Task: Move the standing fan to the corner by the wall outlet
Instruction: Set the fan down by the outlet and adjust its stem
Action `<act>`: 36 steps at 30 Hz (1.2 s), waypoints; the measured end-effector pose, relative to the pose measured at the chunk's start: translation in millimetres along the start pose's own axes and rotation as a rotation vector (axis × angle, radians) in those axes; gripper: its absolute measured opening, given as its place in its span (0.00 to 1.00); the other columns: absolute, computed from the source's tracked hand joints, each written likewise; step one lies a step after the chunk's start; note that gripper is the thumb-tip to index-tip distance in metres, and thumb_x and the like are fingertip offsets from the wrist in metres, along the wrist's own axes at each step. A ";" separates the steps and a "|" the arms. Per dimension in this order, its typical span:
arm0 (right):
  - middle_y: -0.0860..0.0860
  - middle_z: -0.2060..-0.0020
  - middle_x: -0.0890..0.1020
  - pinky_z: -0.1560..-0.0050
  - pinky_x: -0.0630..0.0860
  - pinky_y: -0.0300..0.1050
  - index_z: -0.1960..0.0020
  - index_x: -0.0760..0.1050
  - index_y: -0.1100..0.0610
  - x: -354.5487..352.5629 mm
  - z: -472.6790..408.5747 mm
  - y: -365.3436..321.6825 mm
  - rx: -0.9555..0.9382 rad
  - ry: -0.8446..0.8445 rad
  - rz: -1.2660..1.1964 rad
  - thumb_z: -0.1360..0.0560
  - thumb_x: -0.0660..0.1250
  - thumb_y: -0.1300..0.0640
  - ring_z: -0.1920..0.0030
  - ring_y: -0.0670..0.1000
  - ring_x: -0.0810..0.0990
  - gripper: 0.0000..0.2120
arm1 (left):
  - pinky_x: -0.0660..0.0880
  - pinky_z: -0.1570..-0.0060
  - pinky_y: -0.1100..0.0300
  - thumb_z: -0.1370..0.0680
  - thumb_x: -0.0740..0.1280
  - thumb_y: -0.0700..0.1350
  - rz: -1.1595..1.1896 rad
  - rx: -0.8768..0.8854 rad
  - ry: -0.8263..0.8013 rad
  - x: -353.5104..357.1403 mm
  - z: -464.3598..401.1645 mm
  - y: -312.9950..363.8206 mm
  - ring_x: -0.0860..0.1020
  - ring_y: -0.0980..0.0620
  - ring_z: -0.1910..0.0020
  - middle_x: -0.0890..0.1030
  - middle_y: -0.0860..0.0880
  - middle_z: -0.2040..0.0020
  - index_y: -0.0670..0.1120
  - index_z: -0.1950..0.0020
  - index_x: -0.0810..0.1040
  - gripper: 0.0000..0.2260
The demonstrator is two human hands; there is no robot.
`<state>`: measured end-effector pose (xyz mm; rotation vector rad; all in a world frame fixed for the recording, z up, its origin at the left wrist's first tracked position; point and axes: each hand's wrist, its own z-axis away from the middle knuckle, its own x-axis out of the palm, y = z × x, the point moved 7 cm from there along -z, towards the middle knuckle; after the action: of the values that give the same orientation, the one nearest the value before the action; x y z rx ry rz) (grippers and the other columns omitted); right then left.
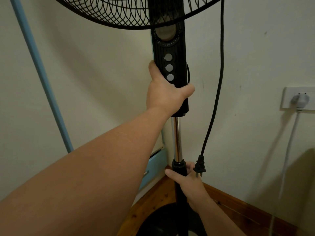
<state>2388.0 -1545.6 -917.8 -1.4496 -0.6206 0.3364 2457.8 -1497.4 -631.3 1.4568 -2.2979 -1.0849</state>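
A black standing fan (176,133) stands upright in the room corner, its grille cut off at the top edge. My left hand (165,94) grips the black control column beside the grey speed buttons. Lower down, my right hand (190,184) wraps the black lower pole just under the chrome tube's collar. The fan's black cord hangs down the right side, and its unplugged plug (199,166) dangles just above my right hand. The white wall outlet (298,99) sits on the right wall with a grey plug in it. The round black base (162,220) rests on the floor.
A light-blue pipe (39,74) runs diagonally down the left wall to a light-blue fitting near the floor. A white cable (288,154) hangs from the outlet. A brown wooden skirting runs along the right wall over the wood floor.
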 end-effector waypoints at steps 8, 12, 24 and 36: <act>0.54 0.47 0.82 0.52 0.75 0.49 0.47 0.81 0.47 -2.0 -2.0 4.5 0.034 -0.064 -0.075 0.28 0.73 0.65 0.46 0.54 0.80 0.16 | 0.78 0.60 0.63 0.33 0.76 0.46 -0.013 0.003 -0.001 -0.6 -0.6 -0.5 0.79 0.63 0.55 0.77 0.62 0.52 0.52 0.24 0.55 0.44; 0.50 0.41 0.79 0.32 0.70 0.58 0.37 0.74 0.49 1.1 1.2 0.5 0.003 -0.025 -0.042 0.33 0.81 0.53 0.38 0.52 0.76 0.27 | 0.80 0.57 0.60 0.33 0.76 0.45 -0.004 0.004 -0.007 -0.3 -0.2 0.1 0.80 0.59 0.53 0.77 0.60 0.50 0.50 0.24 0.54 0.44; 0.49 0.39 0.79 0.29 0.68 0.59 0.34 0.74 0.50 2.2 5.0 -2.7 -0.022 -0.039 -0.065 0.32 0.80 0.51 0.36 0.52 0.75 0.29 | 0.79 0.57 0.62 0.32 0.76 0.45 0.002 0.006 -0.019 0.0 -0.6 0.4 0.79 0.61 0.53 0.77 0.60 0.50 0.50 0.23 0.53 0.44; 0.50 0.43 0.82 0.31 0.71 0.62 0.42 0.78 0.47 2.5 4.8 -3.3 -0.012 -0.028 -0.053 0.33 0.81 0.50 0.38 0.54 0.77 0.21 | 0.80 0.56 0.62 0.32 0.76 0.44 0.026 0.010 -0.027 1.1 -0.8 0.3 0.79 0.61 0.52 0.77 0.61 0.50 0.49 0.22 0.53 0.45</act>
<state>2386.6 -1540.6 -914.1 -1.4392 -0.6834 0.3121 2457.5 -1498.7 -630.7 1.4201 -2.3372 -1.0944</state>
